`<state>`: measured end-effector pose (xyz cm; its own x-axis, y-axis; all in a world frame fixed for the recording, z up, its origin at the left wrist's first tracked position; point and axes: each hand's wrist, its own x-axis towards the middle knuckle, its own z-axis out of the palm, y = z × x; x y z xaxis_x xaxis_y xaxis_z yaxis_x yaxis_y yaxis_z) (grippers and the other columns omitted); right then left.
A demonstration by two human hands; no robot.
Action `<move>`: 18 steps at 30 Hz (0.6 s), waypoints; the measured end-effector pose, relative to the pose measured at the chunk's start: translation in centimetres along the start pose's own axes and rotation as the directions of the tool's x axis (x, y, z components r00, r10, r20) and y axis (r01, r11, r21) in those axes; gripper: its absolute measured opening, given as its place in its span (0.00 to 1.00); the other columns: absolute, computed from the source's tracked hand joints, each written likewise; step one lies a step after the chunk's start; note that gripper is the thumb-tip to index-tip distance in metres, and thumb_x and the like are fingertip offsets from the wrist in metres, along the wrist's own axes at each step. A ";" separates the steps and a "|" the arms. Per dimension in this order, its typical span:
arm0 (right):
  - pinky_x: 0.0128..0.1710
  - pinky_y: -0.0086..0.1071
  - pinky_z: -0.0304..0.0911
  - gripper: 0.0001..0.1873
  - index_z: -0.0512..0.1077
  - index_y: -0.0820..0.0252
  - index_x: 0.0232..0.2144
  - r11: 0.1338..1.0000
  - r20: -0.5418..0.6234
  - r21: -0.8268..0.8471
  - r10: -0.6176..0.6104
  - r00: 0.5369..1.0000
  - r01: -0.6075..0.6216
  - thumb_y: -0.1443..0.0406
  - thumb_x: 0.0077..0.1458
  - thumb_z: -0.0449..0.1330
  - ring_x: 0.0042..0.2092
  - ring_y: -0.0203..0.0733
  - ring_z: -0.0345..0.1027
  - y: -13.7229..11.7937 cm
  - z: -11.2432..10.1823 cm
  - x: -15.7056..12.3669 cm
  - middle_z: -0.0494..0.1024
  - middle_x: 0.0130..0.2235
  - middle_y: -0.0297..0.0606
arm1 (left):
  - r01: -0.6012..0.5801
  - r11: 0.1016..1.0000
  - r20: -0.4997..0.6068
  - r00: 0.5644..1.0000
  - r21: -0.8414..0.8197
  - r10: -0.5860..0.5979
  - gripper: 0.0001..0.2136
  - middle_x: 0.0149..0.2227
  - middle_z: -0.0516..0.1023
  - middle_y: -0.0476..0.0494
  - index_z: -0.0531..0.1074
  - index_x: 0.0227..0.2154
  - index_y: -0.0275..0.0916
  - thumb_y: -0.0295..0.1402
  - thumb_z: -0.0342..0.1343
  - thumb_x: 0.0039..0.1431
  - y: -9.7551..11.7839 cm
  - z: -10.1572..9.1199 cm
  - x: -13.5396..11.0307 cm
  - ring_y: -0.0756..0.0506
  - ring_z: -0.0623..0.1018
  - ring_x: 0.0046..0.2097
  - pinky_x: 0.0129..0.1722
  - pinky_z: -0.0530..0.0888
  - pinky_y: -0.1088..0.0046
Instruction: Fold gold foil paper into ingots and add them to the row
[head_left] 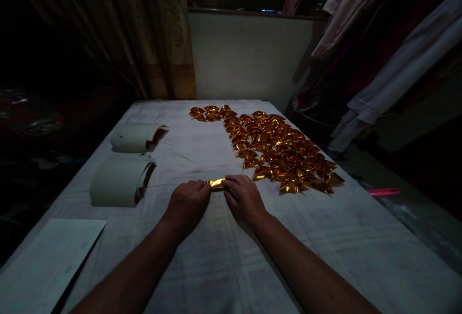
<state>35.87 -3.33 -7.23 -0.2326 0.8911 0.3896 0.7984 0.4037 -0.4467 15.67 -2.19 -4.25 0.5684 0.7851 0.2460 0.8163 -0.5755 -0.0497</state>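
Observation:
Between my two hands, just above or on the cloth, is a narrow folded strip of shiny gold foil paper (216,183). My left hand (189,203) has its fingers closed on the strip's left end. At the right end, my right hand (245,197) grips it with thumb and fingers. To the right and farther off spreads a pile of folded gold foil pieces (262,138), shaped like small ingots. A few more foil pieces (205,113) lie at the far edge of the pile.
Two curled stacks of pale paper, a nearer one (115,182) and a farther one (130,137), lie at left. A flat white sheet (46,261) rests at the near left corner of the cloth-covered table (325,251). Hanging clothes (397,69) are at right; a curtain (155,40) hangs behind.

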 end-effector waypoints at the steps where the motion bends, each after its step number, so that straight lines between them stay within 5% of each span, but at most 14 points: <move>1: 0.50 0.44 0.62 0.16 0.77 0.53 0.48 1.000 -0.001 -0.018 0.003 1.000 -0.003 0.70 0.58 0.61 0.51 0.50 0.67 0.1 -0.1 0.0 0.78 0.50 0.44 | -0.002 1.000 -0.009 1.000 -0.009 0.002 0.08 0.32 0.78 0.42 0.75 0.35 0.39 0.25 0.51 0.64 -0.2 0.0 -0.2 0.42 0.76 0.33 0.32 0.68 0.66; 10: 0.42 0.38 0.58 0.05 0.80 0.52 0.38 0.963 0.055 0.016 -0.270 0.961 0.270 0.65 0.60 0.64 0.45 0.44 0.68 0.1 -0.3 -0.2 0.82 0.44 0.37 | -0.164 0.977 -0.206 0.969 -0.133 0.135 0.09 0.41 0.81 0.38 0.75 0.38 0.37 0.24 0.49 0.63 -0.5 -0.1 -2.5 0.40 0.78 0.45 0.46 0.75 0.59; 18: 0.44 0.39 0.59 0.07 0.79 0.50 0.41 0.975 0.034 0.081 -0.208 0.978 0.205 0.64 0.59 0.65 0.46 0.44 0.70 0.2 0.0 -0.4 0.81 0.45 0.37 | -0.211 0.927 -0.180 0.970 -0.310 0.160 0.14 0.51 0.77 0.37 0.72 0.53 0.37 0.29 0.50 0.66 -0.1 0.2 -3.2 0.42 0.78 0.49 0.50 0.77 0.61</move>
<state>36.20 -3.64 -7.48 -0.4124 0.7942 0.4462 0.6865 0.5929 -0.4209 13.73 -4.63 -5.20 0.6640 0.6284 0.4052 0.6052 -0.7699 0.2023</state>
